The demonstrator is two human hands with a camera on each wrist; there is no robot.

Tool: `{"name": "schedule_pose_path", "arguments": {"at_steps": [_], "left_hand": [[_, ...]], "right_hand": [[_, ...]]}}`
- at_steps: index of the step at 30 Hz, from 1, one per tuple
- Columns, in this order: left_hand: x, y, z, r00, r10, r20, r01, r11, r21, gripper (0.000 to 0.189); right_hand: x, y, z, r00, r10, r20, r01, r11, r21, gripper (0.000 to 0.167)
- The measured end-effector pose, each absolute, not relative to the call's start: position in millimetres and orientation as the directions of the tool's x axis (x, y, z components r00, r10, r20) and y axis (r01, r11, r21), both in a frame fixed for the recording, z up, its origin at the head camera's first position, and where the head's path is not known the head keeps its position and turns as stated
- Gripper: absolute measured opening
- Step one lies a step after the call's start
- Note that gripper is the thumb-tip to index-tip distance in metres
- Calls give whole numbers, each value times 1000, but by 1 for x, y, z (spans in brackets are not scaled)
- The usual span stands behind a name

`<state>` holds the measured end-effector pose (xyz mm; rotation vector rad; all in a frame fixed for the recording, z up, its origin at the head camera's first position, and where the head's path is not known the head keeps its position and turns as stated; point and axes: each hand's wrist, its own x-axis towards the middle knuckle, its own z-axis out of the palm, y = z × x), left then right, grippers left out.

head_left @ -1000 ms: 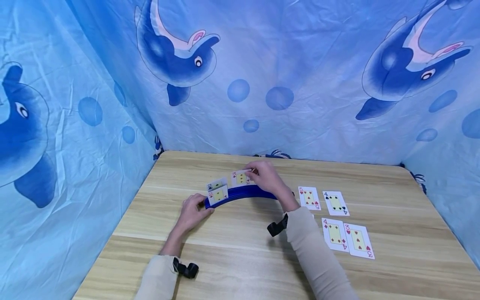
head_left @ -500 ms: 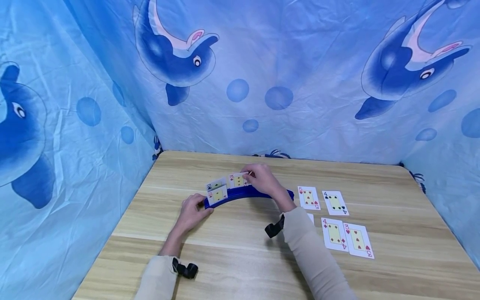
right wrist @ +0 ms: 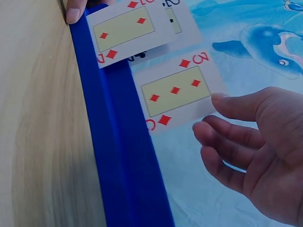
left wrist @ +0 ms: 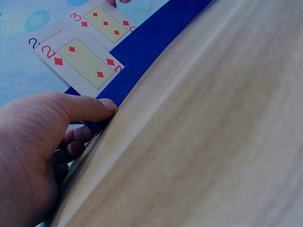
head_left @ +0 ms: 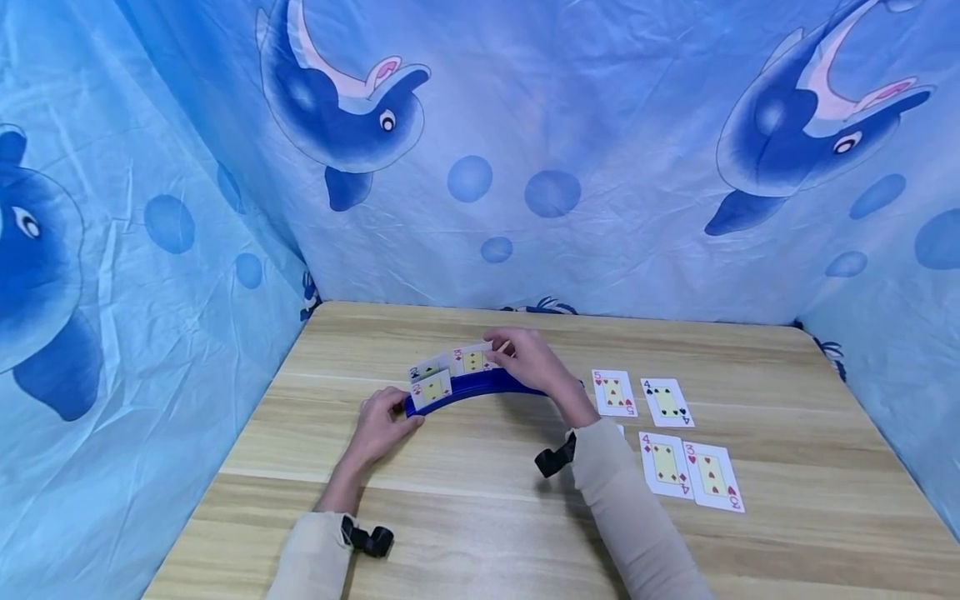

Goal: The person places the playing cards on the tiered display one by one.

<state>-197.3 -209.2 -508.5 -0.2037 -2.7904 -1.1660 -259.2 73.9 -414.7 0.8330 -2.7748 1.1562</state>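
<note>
A curved blue card holder (head_left: 487, 382) lies on the table. My left hand (head_left: 377, 425) grips its left end, thumb on the front edge in the left wrist view. The two of diamonds (right wrist: 125, 35) stands in the holder near that end, partly covering a black two (head_left: 428, 369) behind it. My right hand (head_left: 527, 360) pinches the three of diamonds (right wrist: 175, 90) by its outer edge, between thumb (right wrist: 236, 105) and fingers. This card stands upright at the holder's back slot, beside the twos.
To the right lie the five of hearts (head_left: 613, 393), four of spades (head_left: 667, 402), four of diamonds (head_left: 665, 465) and three of hearts (head_left: 712, 477), face up. Another card is mostly hidden by the right sleeve (head_left: 630, 500). A blue dolphin-print curtain (head_left: 495, 150) hangs behind the wooden table (head_left: 465, 517).
The three of diamonds has moved slightly left and down toward the holder with my right hand. My left hand has kept its grip on the holder's end.
</note>
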Motion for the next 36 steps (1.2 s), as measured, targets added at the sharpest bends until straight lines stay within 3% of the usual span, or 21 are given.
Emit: {"name": "schedule_pose_path", "arguments": {"at_steps": [12, 28, 36], "left_hand": [[-199, -208, -508, -983, 83, 165, 176, 697, 696, 37], [-197, -210, -510, -983, 78, 169, 175, 693, 700, 36], [-198, -209, -509, -987, 75, 144, 155, 699, 698, 37]], "right_hand": [[-242, 103, -405, -872, -422, 248, -475, 608, -636, 38], [-216, 141, -410, -885, -352, 304, -464, 635, -617, 34], [-205, 163, -417, -909, -323, 263, -416, 679, -605, 37]]}}
